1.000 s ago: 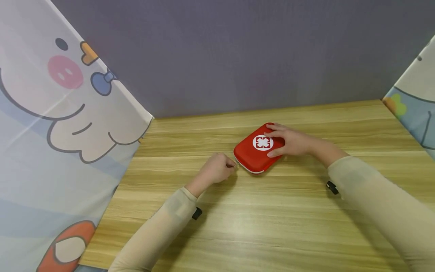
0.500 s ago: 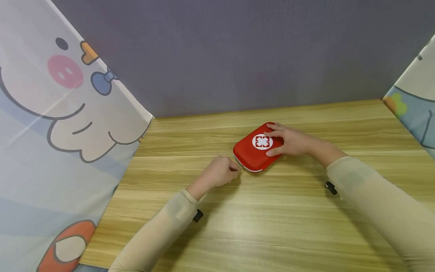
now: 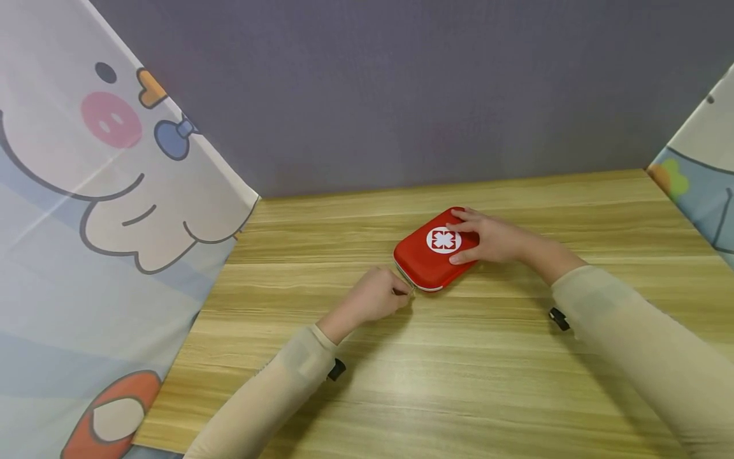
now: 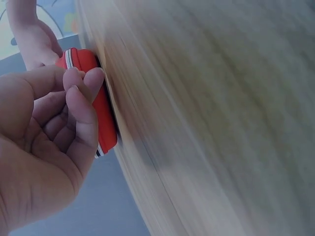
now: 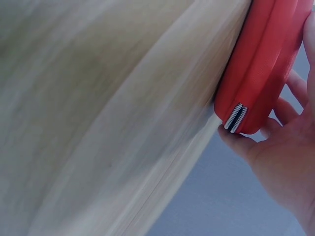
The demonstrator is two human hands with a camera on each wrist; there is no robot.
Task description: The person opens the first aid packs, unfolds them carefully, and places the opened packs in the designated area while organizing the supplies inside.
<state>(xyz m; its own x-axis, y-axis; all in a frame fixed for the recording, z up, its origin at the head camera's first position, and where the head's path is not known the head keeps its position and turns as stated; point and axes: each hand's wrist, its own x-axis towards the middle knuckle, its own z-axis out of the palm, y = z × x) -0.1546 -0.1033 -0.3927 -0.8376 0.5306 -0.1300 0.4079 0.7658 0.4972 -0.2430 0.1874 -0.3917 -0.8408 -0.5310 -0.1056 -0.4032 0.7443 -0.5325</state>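
Observation:
A red zippered first-aid case [image 3: 421,261] with a round white emblem [image 3: 444,240] lies flat on the wooden table. At its near left corner, my left hand [image 3: 375,296] pinches the small zipper pull [image 3: 413,290] between thumb and forefinger. The left wrist view has these fingertips right at the white zipper [image 4: 69,58], covering the pull. My right hand [image 3: 500,241] grips the case's right end, fingers spread over the lid. In the right wrist view, a stretch of zipper teeth [image 5: 236,118] shows a dark gap, and fingers curl round that end.
The wood-grain tabletop [image 3: 459,382] extends all around the case. A grey-purple partition [image 3: 401,95] stands along the back edge. Cartoon-printed cloths hang at the left [image 3: 69,255] and right [image 3: 705,153].
My left hand has moved right and slightly nearer along the case's edge, with the zipper pull pinched in it. The right hand and the case stay nearly in place.

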